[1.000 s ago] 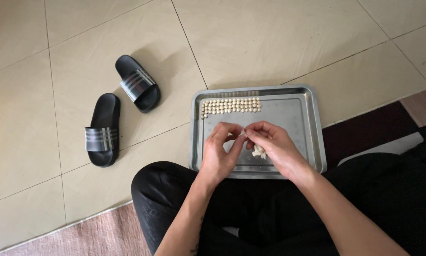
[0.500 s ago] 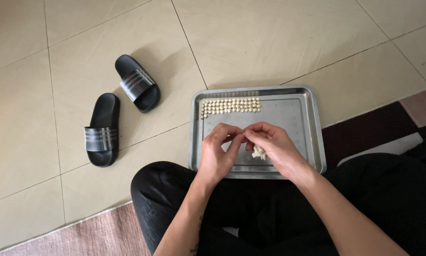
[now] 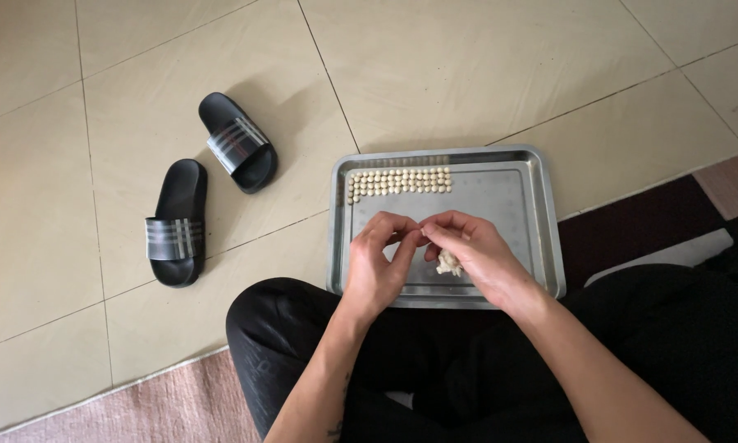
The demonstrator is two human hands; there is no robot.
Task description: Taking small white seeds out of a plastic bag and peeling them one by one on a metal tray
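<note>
A metal tray point(image 3: 541, 213) lies on the tiled floor in front of my crossed legs. Several small pale dough balls point(image 3: 399, 181) are lined up in rows along its far edge. Over the tray's near half, my left hand point(image 3: 379, 264) and my right hand point(image 3: 477, 253) meet at the fingertips, pinching a tiny piece between them. A pale lump of dough point(image 3: 447, 262) sits under my right palm, held by its lower fingers.
A pair of black slides with striped straps point(image 3: 205, 197) lies on the beige tiles to the left of the tray. A pinkish rug point(image 3: 139, 406) lies at the bottom left, and a dark mat point(image 3: 631, 230) lies to the right.
The fingertips of both hands have shifted slightly while working the small piece. The tray, dough balls and slides stay where they were.
</note>
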